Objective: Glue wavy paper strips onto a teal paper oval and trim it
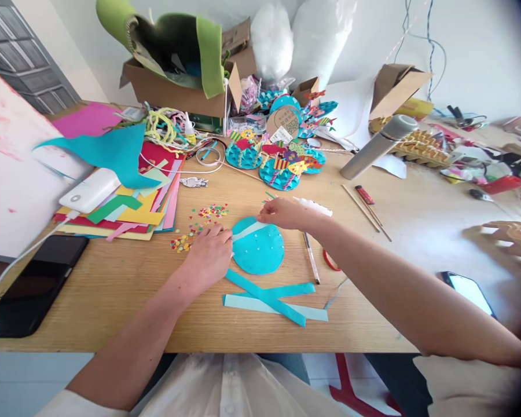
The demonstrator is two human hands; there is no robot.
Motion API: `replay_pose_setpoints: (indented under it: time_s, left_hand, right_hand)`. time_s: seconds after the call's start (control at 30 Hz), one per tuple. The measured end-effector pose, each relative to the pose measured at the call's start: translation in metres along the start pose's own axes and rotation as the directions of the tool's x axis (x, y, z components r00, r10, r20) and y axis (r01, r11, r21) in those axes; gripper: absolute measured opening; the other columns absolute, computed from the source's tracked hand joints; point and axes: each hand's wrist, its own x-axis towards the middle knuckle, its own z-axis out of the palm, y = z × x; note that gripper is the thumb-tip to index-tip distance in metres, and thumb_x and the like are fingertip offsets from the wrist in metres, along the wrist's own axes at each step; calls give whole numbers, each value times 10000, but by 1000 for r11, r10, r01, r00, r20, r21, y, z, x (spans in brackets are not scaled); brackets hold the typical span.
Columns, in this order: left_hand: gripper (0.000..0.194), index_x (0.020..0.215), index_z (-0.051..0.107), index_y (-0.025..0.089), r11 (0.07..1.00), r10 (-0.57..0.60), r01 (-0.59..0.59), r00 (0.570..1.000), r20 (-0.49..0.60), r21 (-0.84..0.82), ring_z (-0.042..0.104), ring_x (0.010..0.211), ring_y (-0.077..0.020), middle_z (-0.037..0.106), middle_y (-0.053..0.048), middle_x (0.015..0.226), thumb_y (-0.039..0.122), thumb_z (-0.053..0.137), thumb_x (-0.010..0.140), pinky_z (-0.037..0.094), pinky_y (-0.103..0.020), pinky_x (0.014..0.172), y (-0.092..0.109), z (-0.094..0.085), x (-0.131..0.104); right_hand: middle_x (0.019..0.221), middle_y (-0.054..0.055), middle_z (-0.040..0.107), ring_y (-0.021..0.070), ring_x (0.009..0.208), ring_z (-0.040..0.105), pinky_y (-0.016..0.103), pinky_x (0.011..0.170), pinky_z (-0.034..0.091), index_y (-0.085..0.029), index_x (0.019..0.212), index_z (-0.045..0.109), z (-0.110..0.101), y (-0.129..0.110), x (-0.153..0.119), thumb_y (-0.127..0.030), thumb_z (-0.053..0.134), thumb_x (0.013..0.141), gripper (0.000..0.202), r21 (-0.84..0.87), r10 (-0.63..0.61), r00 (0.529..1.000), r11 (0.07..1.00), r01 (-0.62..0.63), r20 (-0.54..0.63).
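A blue round disc with small white dots lies flat on the table. Across its upper part runs a light blue paper strip. My right hand pinches the strip's right end above the disc's far edge. At the left edge of the disc, my left hand has its fingers closed at the strip's other end; the fingertips are partly hidden. Nearer my body, blue paper strips and a pale strip lie crossed. Small colourful paper bits are scattered beyond my left hand.
Left are coloured paper sheets, a white power bank and a black phone. Decorated blue discs stand at the back. A grey flask, a red-handled cutter, a pen and a lit phone are rightward.
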Motion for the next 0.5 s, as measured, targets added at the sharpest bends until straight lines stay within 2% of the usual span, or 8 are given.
replay_pose_setpoints:
  time_s: [0.2,0.33,0.5]
  left_hand:
    - [187,989,686,133,1000,22,-22,1000,-3,-12,509,1094,-279,652,-113,1096,228,560,891,395,-422,948,-3,3,1]
    - [220,979,688,116,1000,30,-30,999,34,-2,509,1078,-273,650,-111,1071,224,507,918,388,-418,965,-2,3,2]
    - [252,974,687,113,998,41,-39,998,52,-44,517,1062,-259,647,-116,1050,148,445,915,393,-417,969,-6,5,3]
  right_hand:
    - [671,-5,624,114,637,532,223,598,337,-184,770,654,-12,-13,-17,-426,575,878,277,-90,-32,999,995,31,-13]
    - [665,-6,648,99,586,506,228,569,328,-176,738,647,-11,-11,-15,-457,589,852,309,14,-92,996,996,92,1]
    - [708,-5,694,73,515,426,233,494,279,-179,728,620,-12,-9,-16,-565,606,798,393,121,-105,993,988,99,44]
